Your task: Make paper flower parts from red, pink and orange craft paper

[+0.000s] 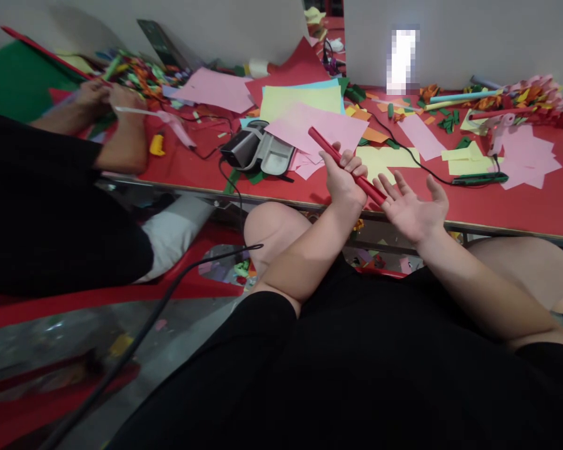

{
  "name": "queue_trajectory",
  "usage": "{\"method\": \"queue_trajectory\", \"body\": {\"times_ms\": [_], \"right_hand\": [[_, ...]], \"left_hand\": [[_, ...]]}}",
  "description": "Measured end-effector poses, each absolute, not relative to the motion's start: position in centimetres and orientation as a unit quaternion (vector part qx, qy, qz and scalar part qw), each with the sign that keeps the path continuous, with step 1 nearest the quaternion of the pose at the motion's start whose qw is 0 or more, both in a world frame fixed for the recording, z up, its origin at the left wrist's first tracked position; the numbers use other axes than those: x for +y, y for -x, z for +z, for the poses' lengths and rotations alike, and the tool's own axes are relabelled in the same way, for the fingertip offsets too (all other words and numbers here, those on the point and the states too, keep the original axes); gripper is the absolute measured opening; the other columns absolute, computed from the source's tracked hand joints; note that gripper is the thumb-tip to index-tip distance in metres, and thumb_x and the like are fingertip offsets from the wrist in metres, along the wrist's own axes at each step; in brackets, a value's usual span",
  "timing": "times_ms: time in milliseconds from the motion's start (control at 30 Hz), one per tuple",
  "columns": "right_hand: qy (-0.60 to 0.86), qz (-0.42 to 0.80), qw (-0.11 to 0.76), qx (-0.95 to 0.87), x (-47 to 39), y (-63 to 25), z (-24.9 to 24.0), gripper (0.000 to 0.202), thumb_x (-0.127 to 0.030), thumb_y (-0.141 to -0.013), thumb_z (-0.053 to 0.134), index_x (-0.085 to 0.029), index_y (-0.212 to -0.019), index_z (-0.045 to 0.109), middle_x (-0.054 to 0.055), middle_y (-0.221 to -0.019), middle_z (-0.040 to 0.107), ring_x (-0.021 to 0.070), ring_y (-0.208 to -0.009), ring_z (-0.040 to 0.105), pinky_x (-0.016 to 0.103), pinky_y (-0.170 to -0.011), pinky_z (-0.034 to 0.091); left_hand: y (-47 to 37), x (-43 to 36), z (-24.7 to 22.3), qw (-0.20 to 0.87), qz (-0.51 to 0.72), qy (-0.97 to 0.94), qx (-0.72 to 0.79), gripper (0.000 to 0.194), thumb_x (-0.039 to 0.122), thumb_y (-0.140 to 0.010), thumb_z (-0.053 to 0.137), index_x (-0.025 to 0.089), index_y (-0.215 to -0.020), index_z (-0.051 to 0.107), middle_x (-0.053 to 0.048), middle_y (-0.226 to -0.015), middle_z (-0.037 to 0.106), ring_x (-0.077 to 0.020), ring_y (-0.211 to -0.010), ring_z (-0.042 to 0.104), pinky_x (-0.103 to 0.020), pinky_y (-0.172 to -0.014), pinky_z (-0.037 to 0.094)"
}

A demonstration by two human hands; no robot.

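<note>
My left hand (342,178) is closed around a rolled red paper tube (331,150), which slants from upper left to lower right in front of the red table (535,200). My right hand (415,209) lies palm up with its fingers spread, and the tube's lower end rests against its palm and fingers. Both hands hover at the table's near edge, above my knees.
Pink (319,125), yellow (304,100) and red paper sheets and scraps cover the table. A grey pouch (263,153) and black cables lie at centre. Paper flowers (535,94) pile at the far right. Another person's hands (107,100) work at the left.
</note>
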State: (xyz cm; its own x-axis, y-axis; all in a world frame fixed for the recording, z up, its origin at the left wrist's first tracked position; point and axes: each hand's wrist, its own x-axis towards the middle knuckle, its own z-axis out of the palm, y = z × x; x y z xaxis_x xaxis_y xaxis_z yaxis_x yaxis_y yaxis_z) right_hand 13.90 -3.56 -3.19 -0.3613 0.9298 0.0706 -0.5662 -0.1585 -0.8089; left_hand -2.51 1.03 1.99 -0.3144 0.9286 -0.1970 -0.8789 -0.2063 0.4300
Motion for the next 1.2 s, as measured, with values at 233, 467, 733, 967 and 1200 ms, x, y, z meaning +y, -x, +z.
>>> {"method": "queue_trajectory", "body": {"times_ms": [233, 467, 733, 967, 1200], "right_hand": [[0.276, 0.515, 0.555, -0.593, -4.5, -13.2, -2.5, 0.088, -0.082, -0.080, 0.088, -0.041, -0.153, 0.064, 0.007, -0.188, 0.047, 0.0428, -0.179, 0.039, 0.072, -0.133, 0.054], [0.243, 0.326, 0.489, -0.771, -6.0, -12.2, -3.6, 0.083, -0.056, -0.087, 0.092, -0.044, -0.162, 0.059, 0.009, -0.183, 0.051, 0.0448, -0.177, 0.040, 0.074, -0.143, 0.040], [0.270, 0.646, 0.607, -0.375, -6.4, -11.3, -1.6, 0.052, -0.053, -0.088, 0.084, -0.035, -0.135, 0.071, 0.006, -0.166, 0.067, 0.0362, -0.169, 0.053, 0.061, -0.138, 0.050], [0.284, 0.780, 0.536, -0.153, -5.8, -13.3, -1.0, 0.049, -0.055, -0.079, 0.084, -0.026, -0.117, 0.074, 0.013, -0.142, 0.079, 0.0356, -0.161, 0.062, 0.051, -0.122, 0.063], [0.330, 0.659, 0.593, -0.324, -7.5, -14.7, -0.8, 0.048, -0.059, -0.080, 0.087, -0.034, -0.119, 0.075, 0.005, -0.159, 0.072, 0.0374, -0.169, 0.052, 0.052, -0.104, 0.069]], "left_hand": [[2.0, 1.2, 1.5, 0.580, 0.781, -0.007, 0.232, 0.046, 0.060, -0.127, 0.031, 0.026, -0.106, 0.053, 0.009, -0.070, 0.031, -0.0073, -0.048, 0.029, -0.019, -0.048, 0.031], [2.3, 1.5, 0.6, 0.577, 0.783, -0.030, 0.233, 0.048, 0.064, -0.125, 0.035, 0.026, -0.101, 0.051, 0.010, -0.066, 0.033, -0.0070, -0.046, 0.030, -0.020, -0.046, 0.030], [2.2, 0.0, 2.9, 0.595, 0.776, -0.001, 0.207, 0.056, 0.072, -0.120, 0.042, 0.023, -0.095, 0.053, 0.008, -0.071, 0.049, -0.0022, -0.047, 0.045, -0.014, -0.040, 0.027], [1.9, -0.3, 2.7, 0.630, 0.753, 0.026, 0.191, 0.050, 0.062, -0.122, 0.046, 0.023, -0.094, 0.056, 0.011, -0.063, 0.038, -0.0026, -0.041, 0.035, -0.015, -0.041, 0.028], [1.4, -2.7, 0.5, 0.653, 0.718, -0.056, 0.235, 0.055, 0.057, -0.127, 0.032, 0.023, -0.091, 0.056, 0.006, -0.069, 0.047, -0.0075, -0.054, 0.050, -0.020, -0.060, 0.050]]}}
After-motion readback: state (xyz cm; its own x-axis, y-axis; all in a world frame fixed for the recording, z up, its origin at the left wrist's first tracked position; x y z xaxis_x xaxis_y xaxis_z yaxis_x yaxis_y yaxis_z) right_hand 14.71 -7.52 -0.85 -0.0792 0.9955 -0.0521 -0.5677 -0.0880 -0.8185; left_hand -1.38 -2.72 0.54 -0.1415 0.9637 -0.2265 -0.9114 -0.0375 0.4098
